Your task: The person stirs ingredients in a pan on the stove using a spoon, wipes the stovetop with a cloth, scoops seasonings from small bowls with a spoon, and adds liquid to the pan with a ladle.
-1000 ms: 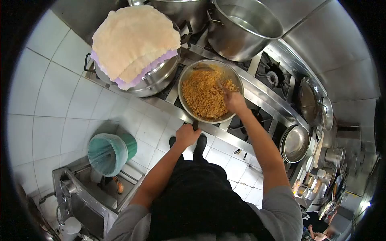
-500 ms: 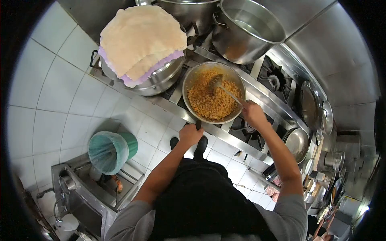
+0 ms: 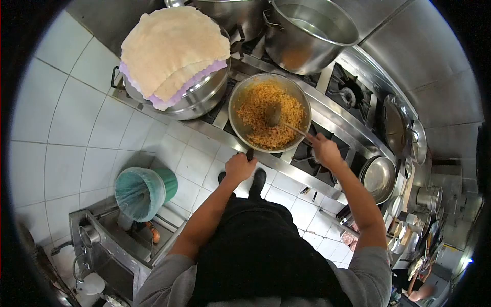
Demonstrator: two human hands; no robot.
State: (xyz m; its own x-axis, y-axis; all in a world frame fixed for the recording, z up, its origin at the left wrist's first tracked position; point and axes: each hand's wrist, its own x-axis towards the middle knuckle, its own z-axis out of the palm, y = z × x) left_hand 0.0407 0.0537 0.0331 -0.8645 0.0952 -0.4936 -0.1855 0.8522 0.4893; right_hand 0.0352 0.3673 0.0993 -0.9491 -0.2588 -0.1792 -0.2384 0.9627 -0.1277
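A round metal frying pan (image 3: 233, 108) sits on the stove, holding orange-brown grainy food (image 3: 255, 125) that looks like rice. My left hand (image 3: 240, 167) is wrapped round the pan's dark handle (image 3: 250, 153) at the stove's front edge. In my right hand (image 3: 325, 149) is the handle of a metal cooking spoon (image 3: 274, 114); its bowl rests in the food near the pan's middle. My fist hides the end of the spoon's handle.
Left of the pan, a large pot (image 3: 204, 105) carries a broad beige-and-lilac sheet (image 3: 174, 48). Behind stands a tall pot (image 3: 312, 43) of clear liquid. Stacked pans (image 3: 379, 179) lie right, a lined bin (image 3: 138, 192) and sink (image 3: 110, 271) left. Another person (image 3: 417, 284) is at far right.
The spoon's bowl has moved from the upper middle of the pan down towards its centre, and my right hand has shifted slightly down and right. My left hand stays on the pan's handle.
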